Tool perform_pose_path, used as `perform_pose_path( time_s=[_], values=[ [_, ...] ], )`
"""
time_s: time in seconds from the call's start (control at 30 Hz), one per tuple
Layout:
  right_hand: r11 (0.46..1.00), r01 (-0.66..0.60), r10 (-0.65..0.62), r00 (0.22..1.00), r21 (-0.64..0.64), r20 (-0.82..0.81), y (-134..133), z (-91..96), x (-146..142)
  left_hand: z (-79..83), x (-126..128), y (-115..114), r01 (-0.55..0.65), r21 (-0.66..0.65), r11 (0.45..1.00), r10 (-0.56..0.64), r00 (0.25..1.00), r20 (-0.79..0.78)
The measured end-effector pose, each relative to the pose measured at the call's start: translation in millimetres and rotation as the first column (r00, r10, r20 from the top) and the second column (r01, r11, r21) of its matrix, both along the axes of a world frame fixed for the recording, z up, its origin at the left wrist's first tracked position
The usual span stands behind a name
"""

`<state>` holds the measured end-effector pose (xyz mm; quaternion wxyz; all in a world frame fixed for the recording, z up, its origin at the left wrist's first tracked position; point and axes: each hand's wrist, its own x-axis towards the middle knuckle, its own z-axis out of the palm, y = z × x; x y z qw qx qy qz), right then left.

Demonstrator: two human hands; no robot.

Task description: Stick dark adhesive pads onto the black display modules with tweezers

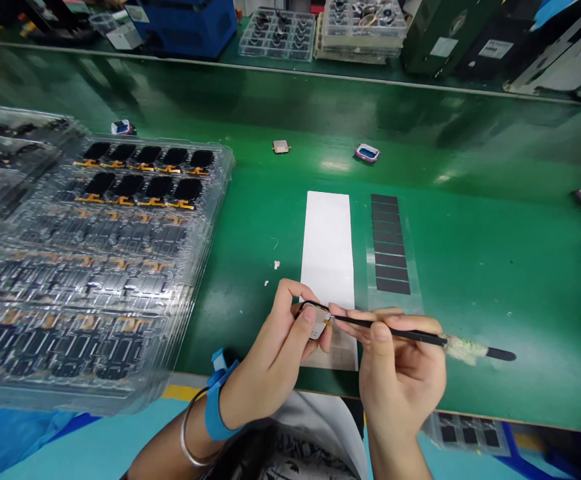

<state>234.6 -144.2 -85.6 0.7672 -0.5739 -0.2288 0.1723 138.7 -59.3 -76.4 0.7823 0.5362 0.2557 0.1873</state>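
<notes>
My left hand [281, 333] grips a small square display module [317, 324], its pale grey back turned up and its rim dark. An orange flex piece shows at the module's right edge. In my right hand [401, 363] is a pair of black tweezers [410, 333], with pale wrapping around the rear part. The tweezer tips touch or almost touch the module's right edge; I cannot tell which. Both hands are over the lower part of a white paper strip [327, 247]. Right of it lies a clear sheet with several black rectangular stickers [389, 243].
Stacked clear trays [170, 260] with black screens fill the left. Further back on the green bench [470, 267] lie another module [281, 147] and a purple-rimmed part [367, 153]. A shelf with a blue bin [185, 27] and part trays [278, 33] runs along the back.
</notes>
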Motion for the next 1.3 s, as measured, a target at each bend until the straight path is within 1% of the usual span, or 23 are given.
perform_pose_path(
  time_s=[0.13,0.23,0.3,0.37,0.43,0.47,0.5,0.53,0.57,0.63,0.7,0.77,0.83,0.9,0.97,1.03,1.1,1.2,1.3],
  values=[
    [1.0,-0.017,0.017,1.0,0.019,-0.008,0.3,-0.1,-1.1,-3.3,-0.3,-1.3,-0.017,0.081,0.997,0.017,1.0,0.011],
    [0.999,-0.005,0.005,1.0,0.032,-0.013,-0.2,0.9,0.5,-5.9,-0.3,-1.0,-0.046,0.103,0.994,0.045,0.999,0.005],
    [0.997,0.062,-0.062,0.998,0.045,0.0,-2.0,2.7,5.7,-7.3,-0.5,0.0,-0.071,0.111,0.991,0.076,0.996,-0.04],
    [0.986,0.162,-0.164,0.986,0.051,0.038,-6.5,4.9,15.1,-7.9,-1.1,0.9,-0.065,0.132,0.989,0.078,0.993,-0.094],
    [0.967,0.251,-0.254,0.963,0.043,0.094,-15.3,6.2,27.7,-7.1,-1.7,0.6,-0.004,0.197,0.98,0.028,0.992,-0.123],
    [0.963,0.268,-0.269,0.956,0.019,0.121,-21.4,6.2,34.5,-6.2,-1.7,-0.1,0.045,0.254,0.966,-0.011,0.991,-0.131],
    [0.963,0.266,-0.26,0.955,-0.026,0.141,-28.5,5.6,41.1,-5.2,-1.1,-1.2,0.1,0.326,0.94,-0.054,0.988,-0.146],
    [0.965,0.248,-0.234,0.961,-0.086,0.151,-36.2,4.3,47.4,-4.0,0.0,-2.7,0.164,0.401,0.901,-0.102,0.98,-0.171],
    [0.964,0.22,-0.197,0.968,-0.149,0.154,-44.2,2.3,53.2,-2.7,1.9,-4.6,0.228,0.474,0.85,-0.148,0.968,-0.201],
    [0.95,0.172,-0.131,0.977,-0.261,0.169,-59.4,-2.8,63.0,-0.1,7.8,-8.9,0.338,0.604,0.721,-0.216,0.939,-0.267],
    [0.927,0.162,-0.097,0.975,-0.338,0.201,-71.2,-8.7,70.7,2.1,15.9,-13.3,0.413,0.702,0.58,-0.251,0.911,-0.328],
    [0.897,0.164,-0.075,0.972,-0.411,0.222,-78.5,-13.7,76.7,3.8,24.3,-17.4,0.464,0.766,0.446,-0.269,0.885,-0.38],
    [0.877,0.152,-0.059,0.975,-0.456,0.212,-82.0,-17.2,80.9,4.3,31.5,-20.9,0.508,0.797,0.328,-0.282,0.857,-0.43],
    [0.878,0.127,-0.038,0.98,-0.462,0.196,-82.9,-19.0,83.2,3.3,36.6,-23.6,0.532,0.817,0.224,-0.283,0.837,-0.468],
    [0.889,0.1,-0.018,0.983,-0.447,0.184,-82.6,-19.5,83.8,1.1,39.8,-25.5,0.538,0.831,0.143,-0.274,0.828,-0.489],
    [0.896,0.091,-0.01,0.983,-0.436,0.185,-82.0,-19.1,83.6,-1.4,41.6,-26.6,0.542,0.835,0.094,-0.262,0.823,-0.505],
    [0.898,0.083,-0.004,0.984,-0.433,0.18,-81.8,-18.3,83.6,-3.0,42.6,-26.9,0.549,0.832,0.073,-0.256,0.817,-0.516],
    [0.903,0.073,-0.009,0.988,-0.423,0.153,-81.7,-17.5,84.4,-2.6,44.0,-26.7,0.564,0.822,0.078,-0.253,0.809,-0.531],
    [0.9,0.091,-0.037,0.99,-0.426,0.134,-81.4,-18.3,84.4,-0.4,45.6,-26.4,0.582,0.807,0.103,-0.26,0.799,-0.543]
  ],
)
